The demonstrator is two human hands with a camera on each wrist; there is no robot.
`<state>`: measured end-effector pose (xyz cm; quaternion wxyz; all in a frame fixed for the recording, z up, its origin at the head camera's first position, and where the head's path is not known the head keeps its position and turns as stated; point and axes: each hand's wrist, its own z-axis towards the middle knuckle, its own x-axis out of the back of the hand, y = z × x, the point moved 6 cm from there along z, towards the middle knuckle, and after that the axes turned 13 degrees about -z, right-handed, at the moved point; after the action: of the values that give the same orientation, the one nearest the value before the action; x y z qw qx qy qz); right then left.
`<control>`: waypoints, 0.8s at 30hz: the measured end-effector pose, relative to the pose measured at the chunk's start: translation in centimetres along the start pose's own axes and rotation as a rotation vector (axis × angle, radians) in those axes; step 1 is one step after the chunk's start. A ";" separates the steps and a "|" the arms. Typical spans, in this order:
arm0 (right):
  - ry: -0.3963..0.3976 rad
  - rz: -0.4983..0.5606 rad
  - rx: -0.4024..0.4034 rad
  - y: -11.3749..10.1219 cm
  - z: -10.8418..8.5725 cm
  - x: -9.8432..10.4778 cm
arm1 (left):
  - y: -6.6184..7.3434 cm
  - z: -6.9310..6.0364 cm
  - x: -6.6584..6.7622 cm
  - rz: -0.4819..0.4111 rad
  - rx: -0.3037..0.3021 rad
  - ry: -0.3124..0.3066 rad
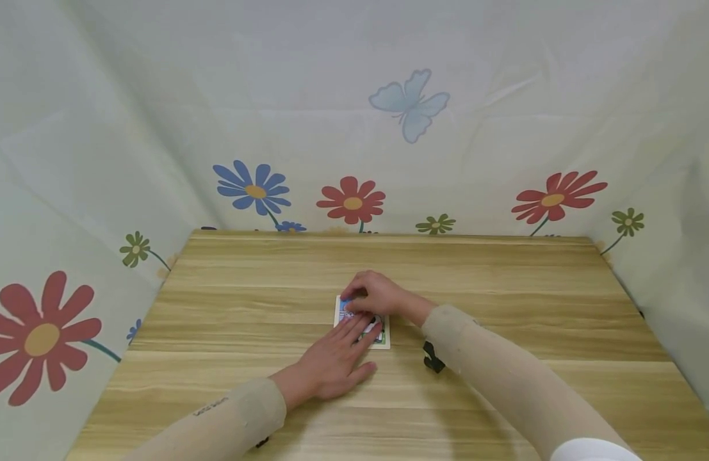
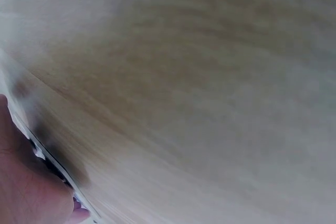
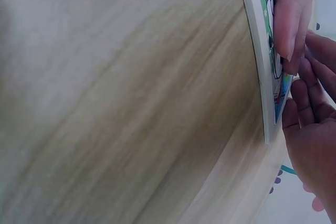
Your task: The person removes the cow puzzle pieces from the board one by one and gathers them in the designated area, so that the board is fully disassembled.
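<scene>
Your picture board lies on the table under your left hand, its fingers straight and gripping nothing, and could skid if that pressure eases while your right hand, curled at its far end, grip unclear, pushes.

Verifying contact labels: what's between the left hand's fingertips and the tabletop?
The picture board. In the head view, it lies on the tabletop, under fingertips of the left hand.
</scene>
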<state>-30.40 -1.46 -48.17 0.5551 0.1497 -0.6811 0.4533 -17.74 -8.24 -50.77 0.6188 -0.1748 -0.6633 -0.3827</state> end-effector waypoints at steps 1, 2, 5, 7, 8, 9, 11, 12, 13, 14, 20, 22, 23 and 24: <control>0.005 -0.007 0.004 0.0 -0.1 0.0 | 0.0 0.0 -0.1 -0.004 0.002 -0.002; 0.006 -0.013 0.004 -0.1 -0.1 0.1 | -0.1 0.0 -0.2 -0.008 0.003 0.000; 0.014 -0.034 0.002 -0.2 -0.3 0.2 | -0.2 0.0 -0.3 -0.007 0.007 0.001; 0.015 -0.043 0.001 -0.2 -0.3 0.3 | -0.3 0.0 -0.4 -0.006 0.008 0.002; 0.011 -0.044 0.001 -0.2 -0.4 0.3 | -0.3 0.0 -0.4 -0.005 0.008 0.003; 0.008 -0.042 0.001 -0.2 -0.4 0.3 | -0.2 0.0 -0.3 -0.004 0.009 0.000; -0.002 -0.040 0.007 -0.1 -0.3 0.2 | -0.2 0.0 -0.3 -0.002 0.009 0.002; -0.007 -0.039 0.008 -0.1 -0.4 0.2 | -0.1 0.0 -0.2 -0.004 0.009 -0.001; -0.014 -0.036 0.005 0.0 -0.4 0.2 | -0.1 0.0 -0.2 -0.003 0.007 0.002; -0.019 -0.037 0.005 0.0 -0.4 0.2 | 0.0 0.0 -0.1 -0.003 0.005 0.003; -0.041 -0.045 0.005 0.1 -0.5 0.5 | 0.1 0.1 0.0 0.010 -0.008 0.008; -0.058 -0.040 0.007 0.0 -0.5 0.4 | 0.2 0.0 0.1 0.014 -0.007 0.004; -0.067 -0.036 0.010 0.0 -0.5 0.3 | 0.2 0.0 0.1 0.015 -0.007 0.003; -0.076 -0.028 0.013 0.0 -0.5 0.3 | 0.2 0.0 0.1 0.015 -0.006 0.000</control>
<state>-30.21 -0.96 -47.96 0.5344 0.1798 -0.6966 0.4437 -17.62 -8.20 -50.64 0.6211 -0.1816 -0.6610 -0.3799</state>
